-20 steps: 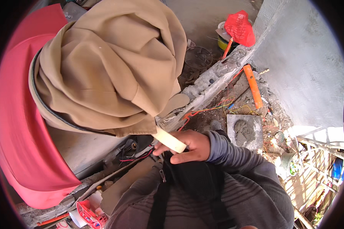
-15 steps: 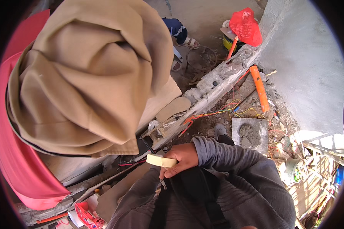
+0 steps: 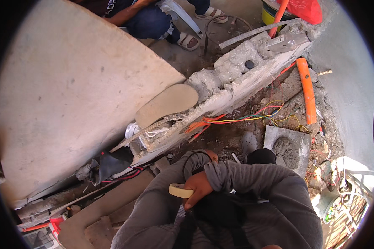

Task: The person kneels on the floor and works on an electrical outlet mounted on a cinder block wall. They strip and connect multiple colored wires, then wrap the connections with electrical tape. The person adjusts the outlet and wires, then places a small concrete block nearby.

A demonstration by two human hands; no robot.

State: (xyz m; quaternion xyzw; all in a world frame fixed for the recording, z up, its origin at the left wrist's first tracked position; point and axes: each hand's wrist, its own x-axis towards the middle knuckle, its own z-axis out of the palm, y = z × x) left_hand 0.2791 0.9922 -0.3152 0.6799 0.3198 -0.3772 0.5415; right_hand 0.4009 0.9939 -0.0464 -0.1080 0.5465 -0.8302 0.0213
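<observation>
My right hand (image 3: 198, 186) is closed on a cream roll of masking tape (image 3: 180, 191), held in front of my body with the thumb side toward me. My left hand (image 3: 212, 155) shows only as a small patch of skin beyond the right forearm. Its fingers are hidden. A thin black cord (image 3: 187, 161) loops over the left sleeve next to that hand; whether the hand grips it I cannot make out. Both forearms are in grey sleeves and cross near the middle. A black strap (image 3: 186, 232) runs down my front.
A large pale slab (image 3: 83, 95) fills the left. A broken wall edge (image 3: 232, 89) runs diagonally, with a shoe insole (image 3: 168, 104) on it. Loose coloured wires (image 3: 245, 119), an orange pipe (image 3: 306, 91) and a mortar board (image 3: 301, 159) lie beyond. A seated person (image 3: 149, 25) is at the top.
The large tan cloth and pink fabric at the left are out of view, baring the slab. My right hand with the tape sits slightly lower. Part of my left hand and the cord now show.
</observation>
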